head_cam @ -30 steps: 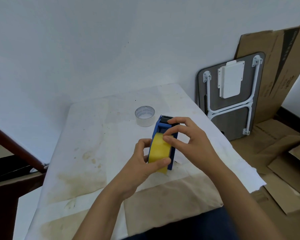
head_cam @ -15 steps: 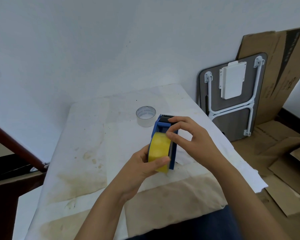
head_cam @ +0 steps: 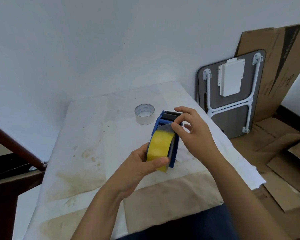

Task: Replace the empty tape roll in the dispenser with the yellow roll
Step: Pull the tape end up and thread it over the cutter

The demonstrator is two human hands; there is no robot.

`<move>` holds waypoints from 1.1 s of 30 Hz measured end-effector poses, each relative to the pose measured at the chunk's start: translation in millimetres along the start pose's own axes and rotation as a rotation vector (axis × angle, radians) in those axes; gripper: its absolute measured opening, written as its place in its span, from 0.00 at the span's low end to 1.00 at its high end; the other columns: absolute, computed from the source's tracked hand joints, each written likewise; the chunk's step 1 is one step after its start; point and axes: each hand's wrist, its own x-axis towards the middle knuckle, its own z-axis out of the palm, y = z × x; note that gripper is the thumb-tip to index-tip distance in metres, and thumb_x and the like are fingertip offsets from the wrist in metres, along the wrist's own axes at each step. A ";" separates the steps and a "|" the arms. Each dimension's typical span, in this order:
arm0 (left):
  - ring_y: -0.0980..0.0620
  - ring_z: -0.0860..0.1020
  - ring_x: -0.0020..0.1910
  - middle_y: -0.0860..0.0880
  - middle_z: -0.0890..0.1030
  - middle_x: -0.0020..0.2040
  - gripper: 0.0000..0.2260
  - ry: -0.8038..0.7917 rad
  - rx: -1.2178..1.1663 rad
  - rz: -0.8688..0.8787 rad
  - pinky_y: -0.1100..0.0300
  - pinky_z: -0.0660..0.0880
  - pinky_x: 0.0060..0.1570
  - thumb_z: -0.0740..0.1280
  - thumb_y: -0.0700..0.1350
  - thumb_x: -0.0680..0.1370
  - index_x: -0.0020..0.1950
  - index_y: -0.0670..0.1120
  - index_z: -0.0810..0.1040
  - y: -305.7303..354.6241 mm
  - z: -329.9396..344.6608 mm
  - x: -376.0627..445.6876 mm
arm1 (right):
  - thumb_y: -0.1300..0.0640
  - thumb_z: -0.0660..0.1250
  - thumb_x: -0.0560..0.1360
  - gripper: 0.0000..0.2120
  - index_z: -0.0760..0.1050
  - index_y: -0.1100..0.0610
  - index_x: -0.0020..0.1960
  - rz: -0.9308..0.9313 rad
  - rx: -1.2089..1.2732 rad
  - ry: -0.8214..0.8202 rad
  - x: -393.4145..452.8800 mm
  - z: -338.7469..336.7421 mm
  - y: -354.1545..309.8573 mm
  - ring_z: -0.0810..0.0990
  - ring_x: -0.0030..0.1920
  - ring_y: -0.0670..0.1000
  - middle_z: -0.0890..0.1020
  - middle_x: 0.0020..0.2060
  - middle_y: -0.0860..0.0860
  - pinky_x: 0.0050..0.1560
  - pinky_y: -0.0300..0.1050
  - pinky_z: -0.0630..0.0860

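Gripping the yellow roll (head_cam: 160, 147) seated in the blue dispenser (head_cam: 173, 149), the left hand (head_cam: 139, 168) steadies it; the right hand (head_cam: 193, 131) pinches the tape end, probably threading it next toward the cutter. Beyond sits the empty roll (head_cam: 144, 113).

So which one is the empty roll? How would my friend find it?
Look at the stained white table by the wall. Beyond the blue plastic tape dispenser, near the far edge, stands the empty roll, apart from both hands. It is a bare whitish ring, hollow through the middle, unlike the fat yellow tape roll.
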 end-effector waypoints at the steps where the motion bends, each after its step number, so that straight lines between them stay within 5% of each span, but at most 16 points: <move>1: 0.48 0.84 0.55 0.49 0.87 0.53 0.13 -0.004 -0.007 0.003 0.48 0.77 0.64 0.78 0.48 0.70 0.53 0.59 0.85 -0.8 -0.6 0.0 | 0.59 0.67 0.75 0.05 0.76 0.51 0.41 0.000 0.018 0.006 -0.7 0.4 0.5 0.75 0.60 0.42 0.77 0.60 0.45 0.55 0.36 0.74; 5: 0.50 0.84 0.55 0.49 0.87 0.54 0.14 -0.026 -0.033 -0.017 0.51 0.78 0.63 0.76 0.49 0.69 0.54 0.59 0.85 -3.1 -2.4 1.3 | 0.62 0.66 0.75 0.07 0.74 0.53 0.41 0.008 0.058 0.024 -3.3 1.8 -0.3 0.77 0.57 0.43 0.79 0.55 0.44 0.53 0.50 0.79; 9: 0.52 0.81 0.61 0.52 0.84 0.60 0.21 -0.040 0.030 -0.030 0.60 0.75 0.60 0.73 0.49 0.72 0.65 0.54 0.79 -1.4 -4.7 1.4 | 0.63 0.66 0.74 0.08 0.74 0.53 0.40 0.047 0.095 0.042 -5.0 4.5 -0.1 0.78 0.56 0.44 0.80 0.54 0.43 0.52 0.52 0.79; 12: 0.51 0.82 0.58 0.50 0.85 0.58 0.20 -0.015 0.060 -0.024 0.63 0.74 0.55 0.76 0.49 0.71 0.63 0.52 0.80 2.3 -6.0 3.6 | 0.63 0.67 0.74 0.09 0.74 0.51 0.39 0.056 0.092 0.073 -7.2 6.8 -0.4 0.78 0.56 0.45 0.81 0.53 0.44 0.51 0.51 0.80; 21: 0.40 0.81 0.60 0.43 0.84 0.59 0.22 -0.002 -0.024 -0.050 0.42 0.75 0.65 0.76 0.48 0.71 0.64 0.47 0.79 -0.1 -4.6 13.9 | 0.64 0.67 0.73 0.08 0.74 0.54 0.39 0.099 0.104 0.108 -8.1 14.0 1.5 0.80 0.54 0.43 0.82 0.51 0.44 0.43 0.33 0.77; 28: 0.48 0.84 0.53 0.47 0.87 0.55 0.19 -0.047 -0.015 -0.076 0.54 0.80 0.56 0.72 0.49 0.73 0.62 0.47 0.80 8.9 -3.6 15.2 | 0.63 0.66 0.74 0.05 0.74 0.59 0.39 0.155 0.111 0.129 -7.8 10.4 6.8 0.82 0.51 0.44 0.83 0.48 0.43 0.42 0.31 0.76; 33: 0.43 0.83 0.58 0.47 0.86 0.56 0.21 0.003 0.045 -0.102 0.41 0.75 0.65 0.73 0.58 0.70 0.61 0.52 0.81 9.2 3.5 17.0 | 0.64 0.65 0.74 0.07 0.73 0.57 0.38 0.151 0.108 0.130 -9.3 13.9 -0.1 0.82 0.51 0.45 0.84 0.48 0.46 0.41 0.29 0.75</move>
